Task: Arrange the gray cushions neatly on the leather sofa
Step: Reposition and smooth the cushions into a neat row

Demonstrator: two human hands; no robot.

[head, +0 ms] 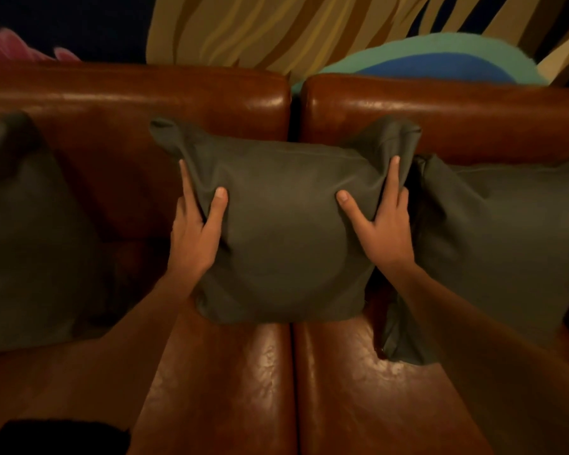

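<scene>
A gray cushion (283,231) stands upright in the middle of the brown leather sofa (211,382), over the seam between the two seat sections and leaning on the backrest. My left hand (196,231) grips its left edge, thumb on the front and fingers behind. My right hand (383,224) grips its right edge the same way. A second gray cushion (30,234) leans at the sofa's left end. A third gray cushion (506,244) leans at the right, touching the middle one's right edge.
Behind the backrest (145,93) hangs a wall piece with tan wavy stripes (276,27), a teal and blue round shape (440,64) and a pink patch (10,44). The shiny seat front (358,405) lies below my arms.
</scene>
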